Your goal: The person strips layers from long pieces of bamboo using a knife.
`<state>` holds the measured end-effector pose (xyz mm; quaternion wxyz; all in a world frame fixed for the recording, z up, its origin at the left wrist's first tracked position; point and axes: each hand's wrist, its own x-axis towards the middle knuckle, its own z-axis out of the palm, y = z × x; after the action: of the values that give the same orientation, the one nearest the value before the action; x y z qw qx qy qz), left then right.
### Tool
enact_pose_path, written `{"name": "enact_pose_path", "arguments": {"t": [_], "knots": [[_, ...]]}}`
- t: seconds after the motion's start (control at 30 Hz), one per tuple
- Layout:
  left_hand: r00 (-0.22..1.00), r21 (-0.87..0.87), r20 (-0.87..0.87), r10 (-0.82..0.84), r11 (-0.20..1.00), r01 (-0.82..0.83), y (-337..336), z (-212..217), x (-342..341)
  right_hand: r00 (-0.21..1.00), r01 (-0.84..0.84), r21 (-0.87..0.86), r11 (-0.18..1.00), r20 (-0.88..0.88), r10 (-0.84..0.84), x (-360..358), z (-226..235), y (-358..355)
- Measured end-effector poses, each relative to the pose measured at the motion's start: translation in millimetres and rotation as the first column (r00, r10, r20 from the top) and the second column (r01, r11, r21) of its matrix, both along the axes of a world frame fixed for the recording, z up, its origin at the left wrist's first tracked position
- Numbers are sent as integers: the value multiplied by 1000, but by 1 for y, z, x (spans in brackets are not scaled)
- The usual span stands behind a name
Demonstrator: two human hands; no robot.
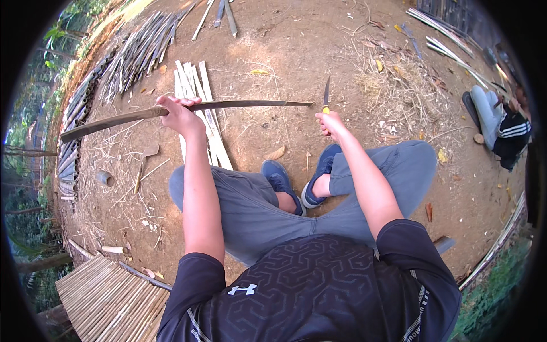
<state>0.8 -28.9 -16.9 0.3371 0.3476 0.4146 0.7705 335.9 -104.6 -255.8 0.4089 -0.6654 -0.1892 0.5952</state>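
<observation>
A long dark bamboo strip lies across the view in front of me, roughly level, its wider end far to the left. My left hand is closed around it left of its middle. My right hand is shut on the yellow handle of a small knife, whose narrow blade points away from me. The strip's thin right end stops just left of the knife, with a small gap between them. Beneath my left hand and the strip, several pale split bamboo strips rest on the ground.
A wooden-handled tool and a short hollow bamboo piece lie at left. Piles of bamboo strips stretch along the far left. A slatted bamboo surface sits lower left. Another person is at the right edge. Dry shavings cover the ground.
</observation>
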Motion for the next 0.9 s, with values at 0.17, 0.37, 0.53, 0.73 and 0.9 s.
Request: {"name": "enact_pose_path", "arguments": {"t": [0.17,0.37,0.53,0.73,0.9], "knots": [[987,10,132,96,995,-98,-4,15,-15,967,-108,136,985,243,72,-12,25,-5],[973,-21,203,110,994,-108,7,10,-26,871,-340,429,837,480,107,-1,37,2],[944,-78,308,117,992,-97,7,8,-38,775,-476,393,786,611,164,-5,66,2],[922,-122,361,138,987,-100,12,5,-45,728,-522,348,779,658,194,17,66,0],[915,-209,352,197,969,-128,14,3,-46,877,-392,459,797,448,173,23,69,-8]]}}
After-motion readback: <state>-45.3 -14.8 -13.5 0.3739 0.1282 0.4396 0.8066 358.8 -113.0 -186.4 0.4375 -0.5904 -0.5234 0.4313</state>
